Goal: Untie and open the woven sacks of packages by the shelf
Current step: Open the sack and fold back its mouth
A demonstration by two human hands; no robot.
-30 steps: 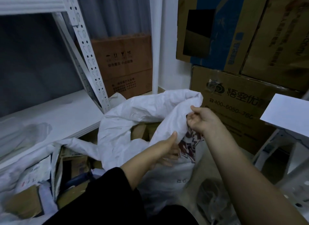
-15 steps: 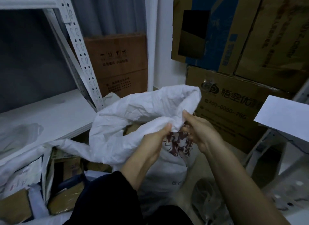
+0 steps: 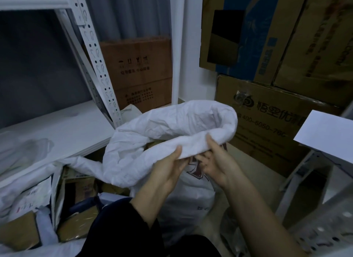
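Sack: the white woven sack (image 3: pixel 172 134) stands at the centre of the frame, its mouth already untied and gaping, the top rolled outward into a thick cuff; brown packages (image 3: pixel 152 144) show just inside.
Left hand: the left hand (image 3: pixel 172 166) grips the near edge of the cuff from below, thumb over the fabric and fingers curled under it.
Right hand: the right hand (image 3: pixel 214 157) pinches the same edge just beside the left, thumb on top; I judge the two hold close together so the rim can be folded down evenly and the mouth kept wide.
Sack print: a dark red pattern (image 3: pixel 198 172) on the sack's front below the hands, too crumpled to read.
Second sack: another white sack (image 3: pixel 24 182) lies open at lower left, with parcels (image 3: pixel 84 224) spilling out.
Shelf: the white metal shelf (image 3: pixel 57 132) sits at left, its perforated upright (image 3: pixel 95 52) rising beside the sack.
Box writing: the cardboard box (image 3: pixel 267 122) at right carries Chinese characters, a round logo and "400-6060-78", the last digit unclear.
Far box: a brown carton (image 3: pixel 137 71) behind shows handling symbols; its text is illegible.
White sheet: a white sheet (image 3: pixel 324 134) juts in at the right edge.
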